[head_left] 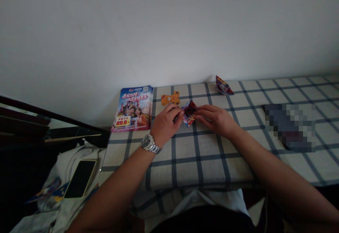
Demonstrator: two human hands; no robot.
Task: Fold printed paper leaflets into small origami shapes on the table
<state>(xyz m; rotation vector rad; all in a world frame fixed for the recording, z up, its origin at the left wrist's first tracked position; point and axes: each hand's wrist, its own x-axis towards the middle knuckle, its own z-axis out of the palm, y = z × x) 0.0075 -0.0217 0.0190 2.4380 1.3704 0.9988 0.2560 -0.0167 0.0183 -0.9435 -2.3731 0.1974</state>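
A small piece of folded printed paper (189, 113), red and blue, lies on the checked tablecloth (201, 155) between both hands. My left hand (167, 123), with a metal watch on its wrist, pinches the paper's left edge with closed fingers. My right hand (215, 119) presses and grips the paper's right side, fingers together. Both forearms rest on the table.
A colourful leaflet stack (132, 108) lies at the table's left end, an orange bear-shaped cutout (170, 98) beside it. A finished folded paper shape (224, 85) stands near the wall. A blurred dark item (290, 127) lies right. A phone (79, 178) rests on cloth lower left.
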